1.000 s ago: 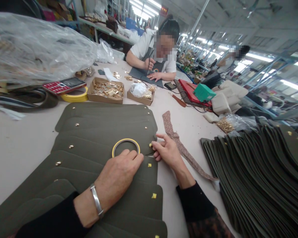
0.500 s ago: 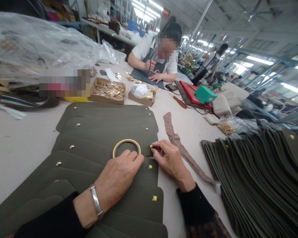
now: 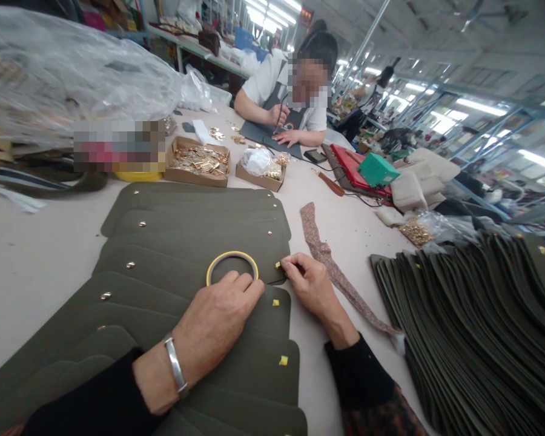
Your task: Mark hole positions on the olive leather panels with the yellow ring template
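Observation:
A stack of overlapping dark green panels lies fanned out before me, with small gold studs along the left side. My left hand rests on the panels, its fingers closed around the near rim of a roll of yellow tape. At the panels' right edge, my right hand has thumb and fingers pinched together beside a small piece of yellow tape. Whether anything is between those fingertips is hidden. More yellow tape pieces sit on the nearer panels.
A large row of green panels stands at right. A brown speckled strip lies between. Beyond are cardboard boxes of gold hardware and a person working across the table. A plastic bag is at left.
My right fingertips have shifted slightly right, from on the yellow tape piece to just beside it. My left hand keeps its hold on the roll. The view has tilted slightly.

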The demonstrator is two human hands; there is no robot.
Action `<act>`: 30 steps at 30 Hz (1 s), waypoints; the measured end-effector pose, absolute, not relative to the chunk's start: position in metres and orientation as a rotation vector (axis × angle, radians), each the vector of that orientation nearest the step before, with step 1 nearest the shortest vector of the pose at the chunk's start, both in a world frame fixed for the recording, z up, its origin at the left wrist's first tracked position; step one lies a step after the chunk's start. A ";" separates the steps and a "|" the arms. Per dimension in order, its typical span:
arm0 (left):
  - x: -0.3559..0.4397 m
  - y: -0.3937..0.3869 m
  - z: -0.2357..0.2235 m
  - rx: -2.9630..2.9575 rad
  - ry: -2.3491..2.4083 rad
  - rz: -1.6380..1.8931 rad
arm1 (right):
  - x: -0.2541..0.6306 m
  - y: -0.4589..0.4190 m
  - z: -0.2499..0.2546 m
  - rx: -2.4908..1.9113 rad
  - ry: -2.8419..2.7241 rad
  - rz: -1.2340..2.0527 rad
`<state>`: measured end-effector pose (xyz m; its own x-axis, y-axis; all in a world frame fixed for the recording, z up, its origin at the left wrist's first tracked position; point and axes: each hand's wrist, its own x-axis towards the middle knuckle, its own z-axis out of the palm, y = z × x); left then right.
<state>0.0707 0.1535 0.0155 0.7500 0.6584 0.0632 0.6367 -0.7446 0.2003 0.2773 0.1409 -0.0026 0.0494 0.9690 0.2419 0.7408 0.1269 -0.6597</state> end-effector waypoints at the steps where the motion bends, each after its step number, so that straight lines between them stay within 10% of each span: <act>1: 0.071 0.153 0.015 2.782 1.036 0.200 | 0.277 0.140 -0.002 -1.640 -1.791 0.368; 11: 0.071 0.153 0.014 2.785 1.039 0.203 | 0.269 0.142 -0.009 -1.665 -2.173 -0.073; 30: 0.070 0.153 0.010 2.753 1.046 0.232 | 0.277 0.140 -0.011 -1.591 -1.999 0.188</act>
<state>0.0699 0.1526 0.0095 0.7393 0.6687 0.0791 0.6395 -0.7340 0.2285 0.2771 0.1404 -0.0112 -0.1284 0.9301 0.3442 0.8498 0.2821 -0.4452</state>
